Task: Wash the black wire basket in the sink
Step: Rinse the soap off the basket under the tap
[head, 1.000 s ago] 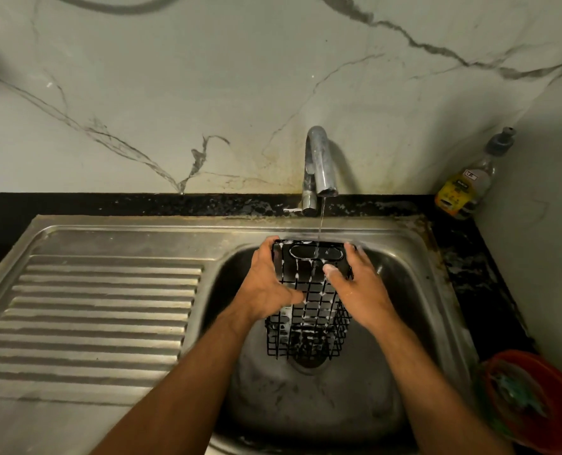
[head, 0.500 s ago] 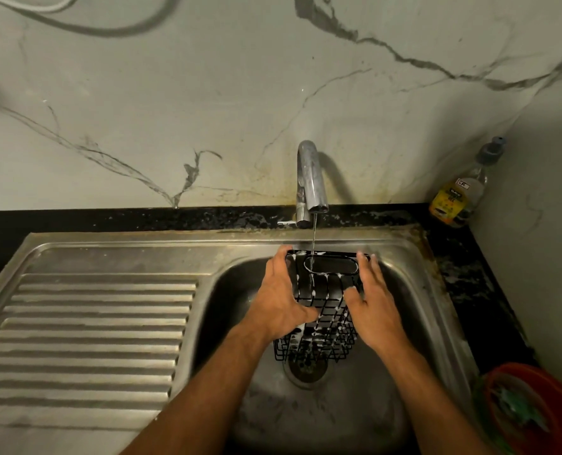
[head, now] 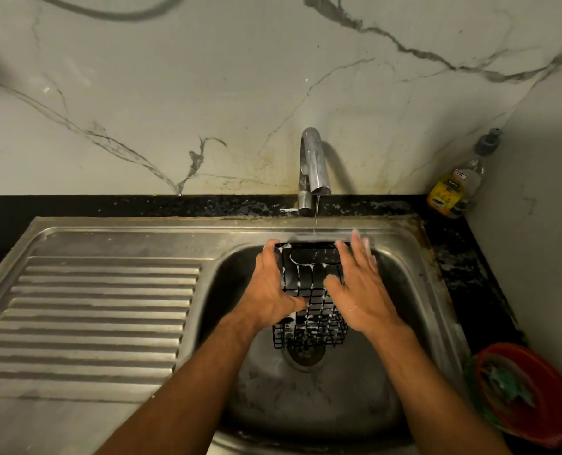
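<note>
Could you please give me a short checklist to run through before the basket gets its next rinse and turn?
1. Water running: a thin stream falls from the tap onto the black wire basket: ok.
2. Left hand has a grip on the basket's side: ok.
3. Right hand lies flat, fingers straight, against the basket: ok.
4. Suds gone: white foam clings to the wires: not ok.
5. Drain unblocked: cannot tell.
</note>
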A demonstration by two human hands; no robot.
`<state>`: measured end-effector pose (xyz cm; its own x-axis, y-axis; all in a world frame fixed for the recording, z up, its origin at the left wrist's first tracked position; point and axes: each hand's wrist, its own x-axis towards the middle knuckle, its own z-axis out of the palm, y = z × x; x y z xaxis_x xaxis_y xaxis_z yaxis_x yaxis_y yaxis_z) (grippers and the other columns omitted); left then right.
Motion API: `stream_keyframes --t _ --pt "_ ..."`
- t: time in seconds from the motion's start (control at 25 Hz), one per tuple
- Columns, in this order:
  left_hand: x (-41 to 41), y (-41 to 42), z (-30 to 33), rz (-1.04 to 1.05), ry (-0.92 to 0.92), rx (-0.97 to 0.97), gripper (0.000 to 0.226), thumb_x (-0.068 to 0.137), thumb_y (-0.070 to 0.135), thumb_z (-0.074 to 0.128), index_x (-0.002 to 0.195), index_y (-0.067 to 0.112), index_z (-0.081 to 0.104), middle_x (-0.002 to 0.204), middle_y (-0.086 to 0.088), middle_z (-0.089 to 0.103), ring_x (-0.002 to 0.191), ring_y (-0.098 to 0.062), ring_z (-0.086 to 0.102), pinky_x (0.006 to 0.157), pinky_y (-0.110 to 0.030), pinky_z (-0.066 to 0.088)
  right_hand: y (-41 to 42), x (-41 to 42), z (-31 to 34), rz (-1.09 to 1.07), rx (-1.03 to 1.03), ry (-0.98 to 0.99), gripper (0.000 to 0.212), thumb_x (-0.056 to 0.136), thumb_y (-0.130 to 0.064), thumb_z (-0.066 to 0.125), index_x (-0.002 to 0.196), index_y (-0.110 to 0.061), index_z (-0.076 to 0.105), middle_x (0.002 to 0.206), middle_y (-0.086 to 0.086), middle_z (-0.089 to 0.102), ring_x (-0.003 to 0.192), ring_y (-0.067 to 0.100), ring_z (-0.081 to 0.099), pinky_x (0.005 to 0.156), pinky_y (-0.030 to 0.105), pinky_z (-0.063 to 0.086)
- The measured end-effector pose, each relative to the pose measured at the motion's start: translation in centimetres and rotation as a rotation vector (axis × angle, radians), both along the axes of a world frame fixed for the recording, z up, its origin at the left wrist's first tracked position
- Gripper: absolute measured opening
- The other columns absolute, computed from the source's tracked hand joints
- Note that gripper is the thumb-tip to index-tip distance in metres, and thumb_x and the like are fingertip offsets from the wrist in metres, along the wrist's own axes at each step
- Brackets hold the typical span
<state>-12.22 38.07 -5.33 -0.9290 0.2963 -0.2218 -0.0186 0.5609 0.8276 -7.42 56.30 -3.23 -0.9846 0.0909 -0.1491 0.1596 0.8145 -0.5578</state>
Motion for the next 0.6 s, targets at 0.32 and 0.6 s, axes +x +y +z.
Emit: stream_keyframes --t 0.32,0.6 --pt "1.5 1.2 0.1 0.01 0.12 -0.079 0.131 0.061 0.033 0.095 0.16 0.01 0.012 0.157 -0.006 0.025 0.146 -0.02 0.03 0.121 -0.036 0.033 -2.9 -2.5 1.5 0.252 0.27 0.159 0.074 0.097 -0.061 0.0 0.158 -0.024 0.021 0.166 -0.002 0.019 0.153 0.012 0.007 0.125 0.038 0.0" --pt "0.9 3.7 1.1 -0.066 0.224 -0.21 0.115 0.063 0.038 0.091 0.154 0.014 0.026 0.142 -0.003 0.032 0.126 -0.016 0.031 0.115 -0.033 0.033 -1.5 -4.4 1.8 0.238 0.058 0.122 0.044 0.106 -0.03 0.037 0.15 -0.026 0.042 0.159 -0.004 0.035 0.148 0.013 0.028 0.124 0.037 0.016"
